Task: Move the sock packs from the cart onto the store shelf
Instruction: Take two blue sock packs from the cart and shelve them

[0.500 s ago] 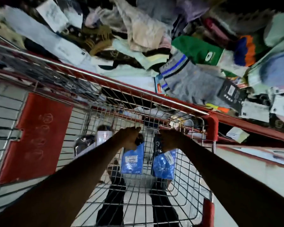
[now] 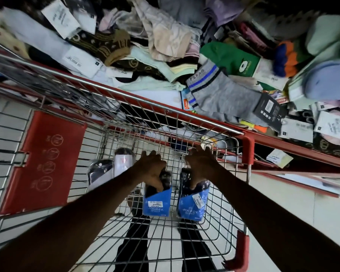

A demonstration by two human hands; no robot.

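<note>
Both arms reach down into a wire shopping cart (image 2: 194, 124) with red corners. My left hand (image 2: 152, 168) grips the dark top of a blue sock pack (image 2: 156, 203). My right hand (image 2: 201, 163) grips a second blue sock pack (image 2: 192, 207) beside it. Both packs hang just above the cart's wire floor. Two more packs, one dark (image 2: 99, 171) and one white-fronted (image 2: 124, 160), lie at the cart's left side. Beyond the cart, the store shelf (image 2: 283, 146) with its red edge is heaped with loose socks.
A grey sock pack (image 2: 224, 95) and a green one (image 2: 232, 59) lie near the shelf's front edge among several tagged pairs. The cart's red child-seat flap (image 2: 45, 161) stands at the left. White tiled floor shows under the cart, and a lower shelf at right.
Both hands have lifted slightly with their blue packs, which now hang a little higher and closer to me. The cart and shelf have not moved.
</note>
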